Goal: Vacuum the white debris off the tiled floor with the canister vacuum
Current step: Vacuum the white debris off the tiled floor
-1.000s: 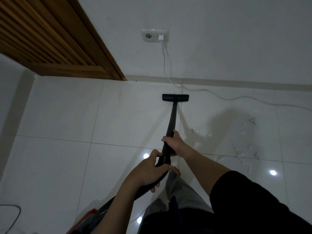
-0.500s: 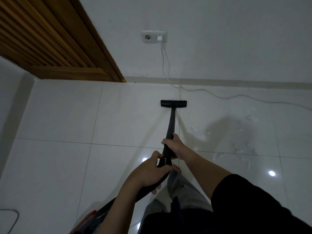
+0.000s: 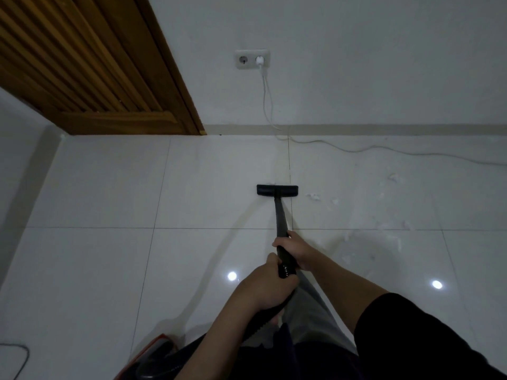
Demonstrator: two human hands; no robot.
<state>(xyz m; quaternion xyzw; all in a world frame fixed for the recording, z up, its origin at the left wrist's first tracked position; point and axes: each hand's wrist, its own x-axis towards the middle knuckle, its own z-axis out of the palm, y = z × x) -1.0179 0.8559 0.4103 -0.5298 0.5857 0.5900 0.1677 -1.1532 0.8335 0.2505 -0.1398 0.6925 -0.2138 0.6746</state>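
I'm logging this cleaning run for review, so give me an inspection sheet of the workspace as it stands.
Surface: glossy white tiled floor, lamp reflections on it.
Job's things: black floor nozzle flat on the tiles; black wand; red canister vacuum at the bottom edge, partly cut off.
Clutter: white debris scattered right of the nozzle, not yet picked up.
Grippers: right hand grips the wand; left hand grips the hose end behind it.
Cables: white cord from the wall socket trails right along the floor; dark cable bottom left.
Surroundings: slatted wooden door, white wall.
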